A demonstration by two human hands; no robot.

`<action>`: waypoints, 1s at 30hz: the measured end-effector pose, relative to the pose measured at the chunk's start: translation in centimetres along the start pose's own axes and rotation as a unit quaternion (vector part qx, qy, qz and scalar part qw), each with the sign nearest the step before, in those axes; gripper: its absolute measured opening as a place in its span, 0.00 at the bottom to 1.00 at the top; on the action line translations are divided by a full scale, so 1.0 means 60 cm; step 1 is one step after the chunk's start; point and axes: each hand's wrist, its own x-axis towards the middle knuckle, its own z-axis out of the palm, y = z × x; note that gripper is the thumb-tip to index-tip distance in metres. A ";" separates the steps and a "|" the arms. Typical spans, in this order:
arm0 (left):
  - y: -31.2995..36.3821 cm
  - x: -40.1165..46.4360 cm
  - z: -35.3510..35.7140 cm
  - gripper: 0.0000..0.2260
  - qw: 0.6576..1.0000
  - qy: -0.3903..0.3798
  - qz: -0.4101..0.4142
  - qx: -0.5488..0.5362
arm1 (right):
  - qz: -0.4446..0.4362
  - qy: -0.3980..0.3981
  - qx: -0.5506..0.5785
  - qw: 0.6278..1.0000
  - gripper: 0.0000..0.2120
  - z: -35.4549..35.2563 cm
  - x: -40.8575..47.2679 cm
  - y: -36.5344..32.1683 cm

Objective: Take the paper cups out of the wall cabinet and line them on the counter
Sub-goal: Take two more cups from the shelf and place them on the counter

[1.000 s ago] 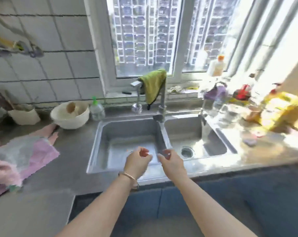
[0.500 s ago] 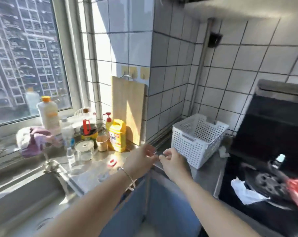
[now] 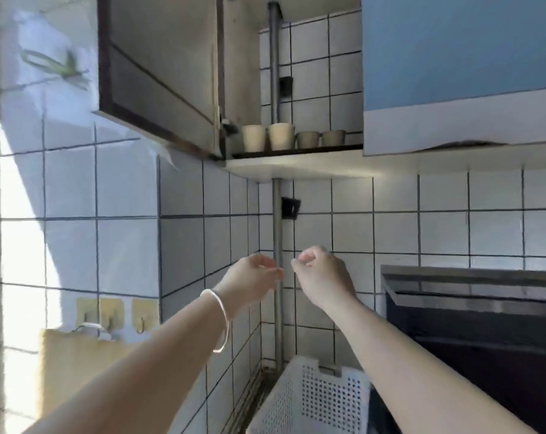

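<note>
The wall cabinet (image 3: 296,166) hangs in the tiled corner with its left door (image 3: 158,76) swung open. Several pale paper cups (image 3: 281,136) stand in a row on its bottom shelf, two taller ones at the left, two lower ones (image 3: 321,138) at the right. Well below the shelf, my left hand (image 3: 252,281) with a bracelet on the wrist and my right hand (image 3: 323,274) are raised side by side. Both hands hold nothing, with fingers loosely curled. Neither touches a cup.
The cabinet's blue right door (image 3: 459,57) is closed. A grey pipe (image 3: 277,277) runs down the corner. A black range hood (image 3: 472,308) juts out at right. A white perforated basket (image 3: 315,399) sits below, and a wooden cutting board (image 3: 77,364) hangs at lower left.
My view swung from the sink, past the window and counter, up to the open wall cabinet. Both hands rose together toward the shelf, still empty.
</note>
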 end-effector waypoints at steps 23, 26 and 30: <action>0.200 0.465 -0.136 0.26 0.931 0.321 0.171 -0.016 | -0.205 0.175 0.068 0.961 0.21 -0.044 0.484 -0.142; 0.221 0.506 -0.150 0.29 0.935 0.316 0.159 0.022 | -0.150 0.157 0.053 0.975 0.25 -0.046 0.531 -0.165; 0.225 0.547 -0.169 0.33 0.942 0.300 0.131 0.079 | -0.076 0.078 -0.027 0.994 0.24 -0.043 0.565 -0.197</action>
